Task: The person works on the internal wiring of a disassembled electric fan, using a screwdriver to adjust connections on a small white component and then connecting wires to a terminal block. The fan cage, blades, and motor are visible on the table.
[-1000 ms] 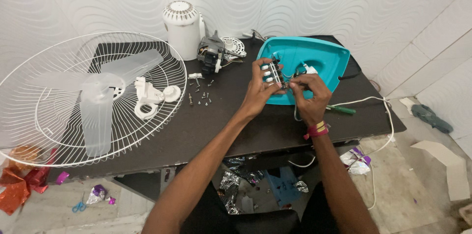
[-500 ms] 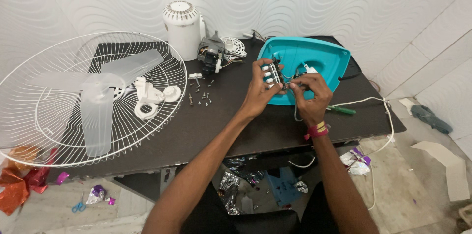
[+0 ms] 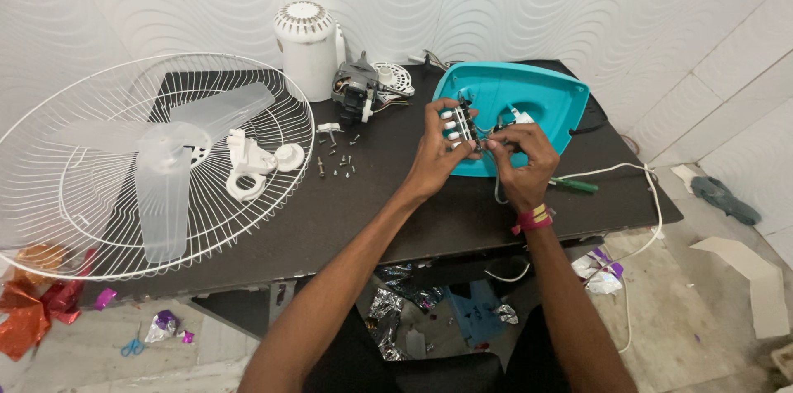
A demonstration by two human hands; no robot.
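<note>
Gripping a small push-button switch block [image 3: 458,125] with white keys, the left hand [image 3: 434,158] curls its fingers closed around it and holds it up just above the near edge of the turquoise plastic fan base [image 3: 537,96], which lies upturned on the dark table [image 3: 396,211]. Right beside it, the right hand [image 3: 516,162] is pinched shut on the thin wires [image 3: 496,135] that run from the switch block, fingertips nearly touching those of the left hand; a red and yellow band circles its wrist. A green-handled screwdriver [image 3: 574,186] lies on the table just right of that hand, near a white power cord [image 3: 636,187]. Farther left sit loose screws [image 3: 339,163], white plastic fittings [image 3: 252,163], a fan motor [image 3: 357,92] and a white cylindrical housing [image 3: 307,48]. A wire fan guard [image 3: 99,195] with a translucent blade [image 3: 165,170] lying in it overhangs the table's left end.
</note>
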